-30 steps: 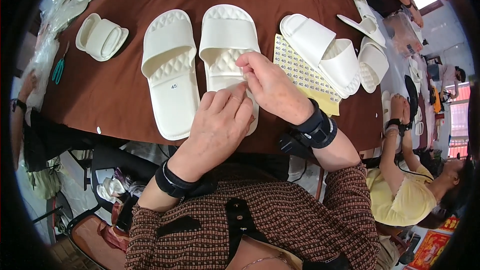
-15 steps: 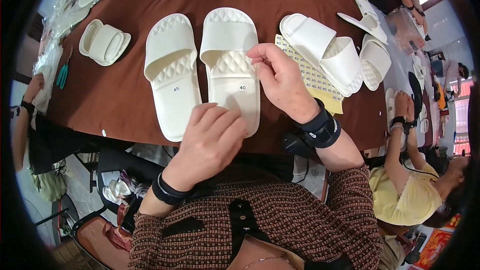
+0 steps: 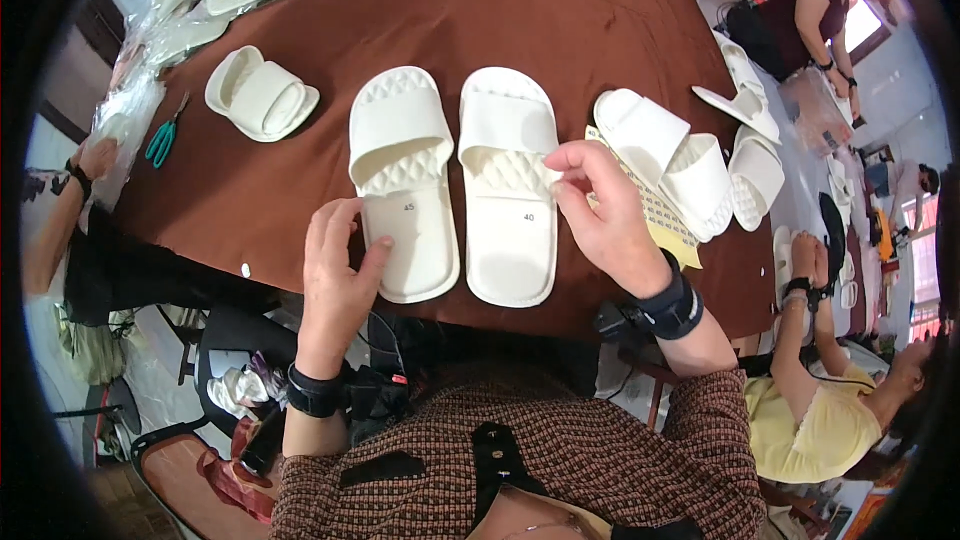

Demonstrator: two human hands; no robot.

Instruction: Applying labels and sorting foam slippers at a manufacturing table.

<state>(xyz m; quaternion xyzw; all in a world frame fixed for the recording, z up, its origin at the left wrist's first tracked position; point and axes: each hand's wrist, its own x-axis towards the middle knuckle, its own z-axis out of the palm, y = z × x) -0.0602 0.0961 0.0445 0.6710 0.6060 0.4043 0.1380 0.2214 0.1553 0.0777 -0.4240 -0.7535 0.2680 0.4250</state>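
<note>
Two white slippers lie side by side on the brown cloth, toes pointing away from me. Each one, the left slipper [image 3: 410, 255] and the right slipper [image 3: 512, 250], bears a small dark printed mark on its insole. Beside the left slipper's outer edge is my left hand [image 3: 338, 265], open, thumb and fingers apart, with the thumb over the heel part. My right hand [image 3: 612, 225] pinches at the right slipper's outer edge, where the strap meets the sole; a small white bit shows between thumb and forefinger. To its right, a yellow sticker sheet [image 3: 655, 210] lies partly under other slippers.
More white slippers [image 3: 640, 135] overlap at the right, and another pair [image 3: 265, 95] sits at the left. Teal-handled scissors [image 3: 160, 143] lie near clear plastic bags [image 3: 130, 110]. The brown table's [image 3: 270, 260] front edge curves before me. Other people work at both sides.
My left hand has moved left from the right slipper's heel to the left slipper's outer edge, its fingers spreading. The right hand stays at the right slipper's strap. The whole view has shifted.
</note>
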